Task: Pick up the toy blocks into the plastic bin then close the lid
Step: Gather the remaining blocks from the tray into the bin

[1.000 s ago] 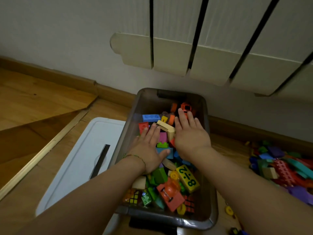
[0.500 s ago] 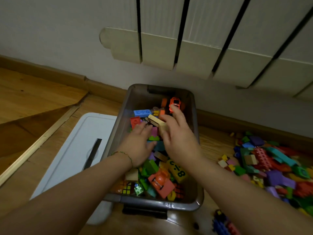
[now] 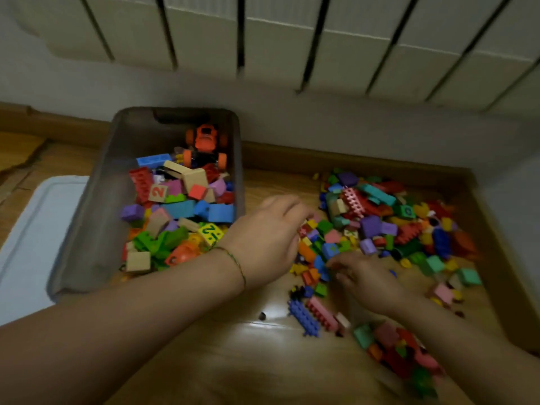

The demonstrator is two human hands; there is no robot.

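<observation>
A grey translucent plastic bin [image 3: 96,217] stands on the wooden floor at the left, holding many coloured blocks and an orange toy car [image 3: 206,140]. To its right lies a wide pile of loose toy blocks [image 3: 388,226]. My left hand [image 3: 271,238] rests palm down at the pile's left edge, fingers spread over small blocks. My right hand [image 3: 365,276] lies lower, fingers curled among blocks at the pile's near side; whether it grips any is blurred. The white lid [image 3: 32,238] lies flat on the floor left of the bin.
A white radiator [image 3: 292,39] hangs on the wall above. A wooden skirting board [image 3: 350,160] runs behind the bin and the pile. More blocks [image 3: 394,346] are scattered at the lower right. A raised wooden edge [image 3: 502,258] borders the pile on the right.
Both hands have left the bin and moved right to the loose pile on the floor. The view has swung right, bringing the whole pile into sight.
</observation>
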